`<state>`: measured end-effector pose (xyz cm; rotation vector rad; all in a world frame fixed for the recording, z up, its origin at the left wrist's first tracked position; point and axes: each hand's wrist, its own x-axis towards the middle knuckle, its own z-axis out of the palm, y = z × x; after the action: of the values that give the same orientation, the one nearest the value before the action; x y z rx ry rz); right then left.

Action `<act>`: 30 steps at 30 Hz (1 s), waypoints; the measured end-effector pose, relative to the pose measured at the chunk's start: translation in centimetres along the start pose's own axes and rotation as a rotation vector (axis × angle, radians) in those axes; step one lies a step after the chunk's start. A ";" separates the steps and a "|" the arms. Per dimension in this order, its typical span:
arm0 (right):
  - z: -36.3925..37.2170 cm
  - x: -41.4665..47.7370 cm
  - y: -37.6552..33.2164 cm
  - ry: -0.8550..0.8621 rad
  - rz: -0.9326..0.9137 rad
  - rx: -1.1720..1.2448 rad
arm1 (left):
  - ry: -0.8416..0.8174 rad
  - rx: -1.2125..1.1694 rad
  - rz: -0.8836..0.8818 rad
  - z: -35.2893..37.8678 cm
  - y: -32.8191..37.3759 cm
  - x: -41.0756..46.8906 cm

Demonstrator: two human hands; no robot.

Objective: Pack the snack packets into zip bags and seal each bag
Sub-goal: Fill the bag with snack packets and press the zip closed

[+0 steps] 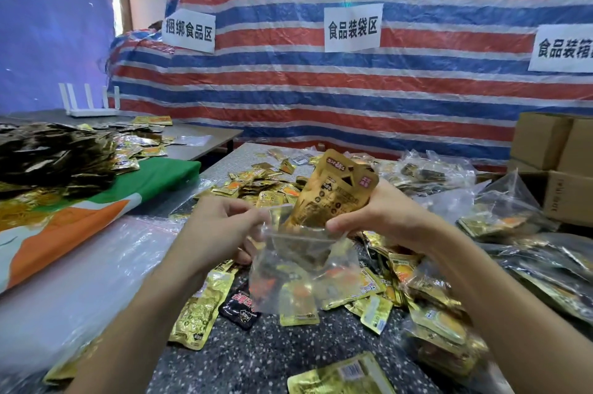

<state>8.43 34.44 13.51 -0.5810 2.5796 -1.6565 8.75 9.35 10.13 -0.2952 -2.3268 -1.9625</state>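
Here the left hand pinches the zip bag while the right hand grips gold packets.

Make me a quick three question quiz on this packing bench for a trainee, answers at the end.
1. True or false: the clear zip bag is already sealed.
2. Which hand feeds the gold snack packets into it? A left, B right.
3. Fill in: the odd-coloured packet on the speckled table by the bag's lower left corner is ____.
Key: 1 false, the left hand pinches its mouth open. 2 B, the right hand. 3 black.
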 end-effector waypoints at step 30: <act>-0.1 -0.7 0.0 0.426 -0.026 0.072 | 0.108 0.527 -0.001 0.1 -7.2 5.1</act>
<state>9.03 34.70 13.41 -0.2816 2.7742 -2.0685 2.30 8.76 4.11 -0.1402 -2.6444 -1.2528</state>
